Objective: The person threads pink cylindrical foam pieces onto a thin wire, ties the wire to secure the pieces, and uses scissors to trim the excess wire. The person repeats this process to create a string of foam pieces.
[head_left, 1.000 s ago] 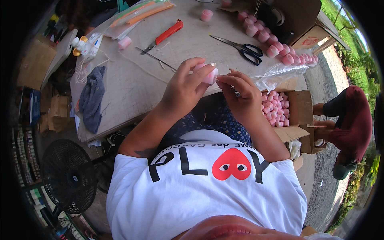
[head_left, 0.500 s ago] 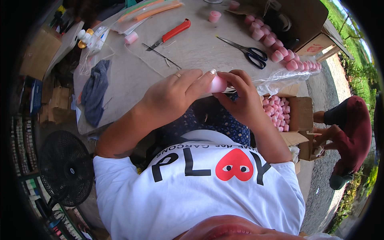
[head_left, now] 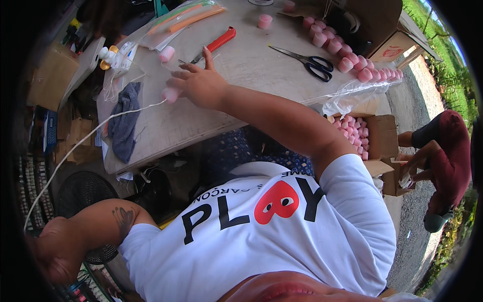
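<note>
My right hand [head_left: 198, 85] reaches left across the table. Its near fingers grip a small pink cylinder [head_left: 171, 94], while the far fingers spread over the table beside a red utility knife [head_left: 221, 39]. From the cylinder a white string [head_left: 95, 130] stretches down to the left rim of the view. There my left hand [head_left: 58, 251] holds it, low and away from the table; its fingertips are in shadow. Another pink cylinder [head_left: 166, 54] lies just beyond my right hand. Part of a thin metal rod [head_left: 182, 62] shows by the knife, mostly hidden by my fingers.
Black-handled scissors [head_left: 309, 63] lie near rows of pink cylinders [head_left: 333, 46] at the right. A cardboard box [head_left: 381, 136] full of them stands beside the table. A grey cloth [head_left: 125, 123] hangs over the left edge. A fan [head_left: 85, 194] stands lower left; a person [head_left: 445, 156] bends down outside.
My hands were together, holding a pink cylinder before me. Now they are apart: the right has carried it left over the table, the left has swung out low, drawing the string long.
</note>
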Action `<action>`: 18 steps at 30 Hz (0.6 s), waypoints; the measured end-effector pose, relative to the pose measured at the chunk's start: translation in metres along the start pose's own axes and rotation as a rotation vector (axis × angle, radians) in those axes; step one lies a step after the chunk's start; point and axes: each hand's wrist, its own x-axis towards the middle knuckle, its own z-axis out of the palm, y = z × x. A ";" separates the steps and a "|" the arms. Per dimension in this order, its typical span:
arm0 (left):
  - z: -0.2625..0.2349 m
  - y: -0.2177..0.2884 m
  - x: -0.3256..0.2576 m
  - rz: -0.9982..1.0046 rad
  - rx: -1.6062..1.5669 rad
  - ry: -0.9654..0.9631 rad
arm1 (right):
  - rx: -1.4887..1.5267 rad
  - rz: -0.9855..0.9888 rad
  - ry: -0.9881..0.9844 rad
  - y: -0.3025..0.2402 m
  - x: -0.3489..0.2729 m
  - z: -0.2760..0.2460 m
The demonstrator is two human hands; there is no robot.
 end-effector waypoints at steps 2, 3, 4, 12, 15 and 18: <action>0.017 0.013 0.006 0.021 -0.079 0.013 | -0.083 0.111 -0.100 0.004 0.009 -0.010; 0.027 0.023 0.009 0.047 -0.129 -0.054 | 0.057 0.145 -0.089 0.004 0.011 -0.021; 0.036 0.034 0.012 0.072 -0.179 -0.124 | 0.202 0.175 -0.080 0.005 0.008 -0.033; 0.154 0.182 0.008 -0.105 -1.078 -0.709 | 1.820 0.181 0.133 -0.004 -0.108 -0.134; 0.203 0.229 -0.017 -0.119 -1.306 -0.681 | 1.852 0.339 0.261 0.019 -0.143 -0.118; 0.242 0.259 -0.047 -0.222 -1.457 -0.791 | 1.838 0.550 0.413 0.042 -0.172 -0.102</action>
